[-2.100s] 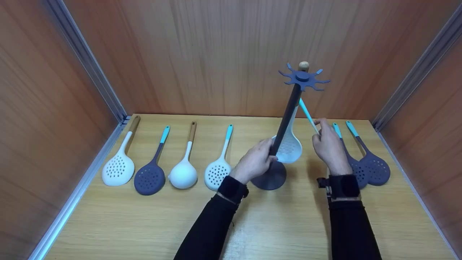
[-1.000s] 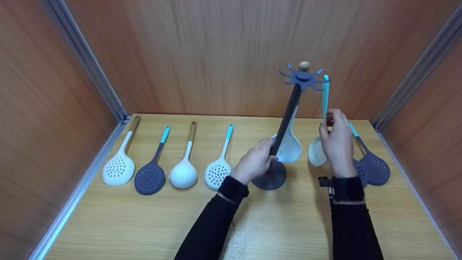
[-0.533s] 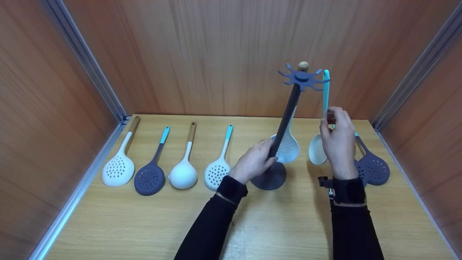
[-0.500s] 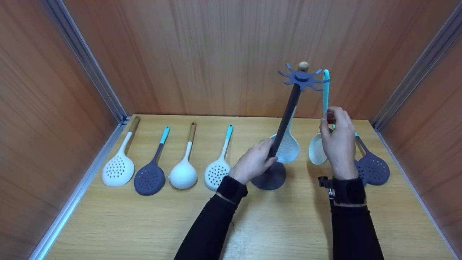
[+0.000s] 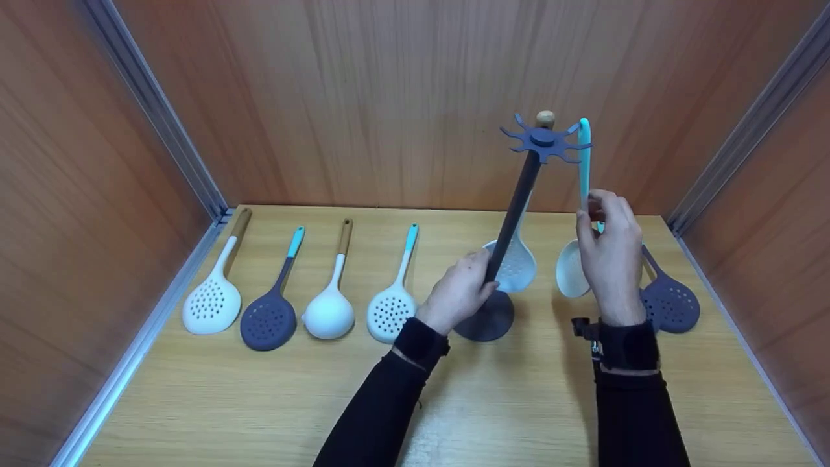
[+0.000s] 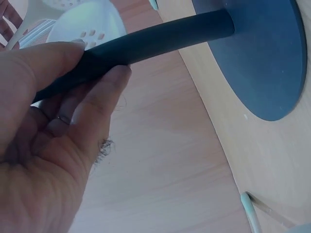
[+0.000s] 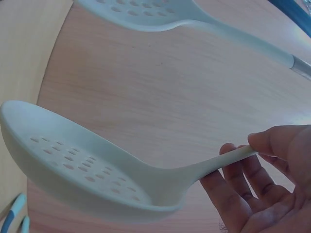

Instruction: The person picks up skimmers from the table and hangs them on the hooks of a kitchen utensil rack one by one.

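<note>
My left hand (image 5: 457,290) grips the dark pole (image 5: 517,207) of a utensil stand low down, above its round base (image 5: 496,321). In the left wrist view, thumb and fingers wrap the pole (image 6: 180,36). To the right, my right hand (image 5: 609,256) pinches the neck of a white skimmer (image 5: 571,269) with a turquoise handle. Its handle stands upright, the top overlapping the hooks (image 5: 570,148) on the stand's right. The right wrist view shows its deep, holed bowl (image 7: 87,165). Another white skimmer (image 5: 517,263) hangs behind the pole.
On the table (image 5: 259,402) left of the stand lie a white slotted turner (image 5: 213,303), a dark one (image 5: 268,319), a white ladle (image 5: 329,312) and another white turner (image 5: 391,311). Dark turners (image 5: 675,301) lie at the right, partly hidden. Wooden walls (image 5: 363,104) enclose the table.
My right hand has moved right and up, turning the skimmer's handle from leaning to upright. Its top has risen to the hook tips. My left hand keeps its grip on the pole.
</note>
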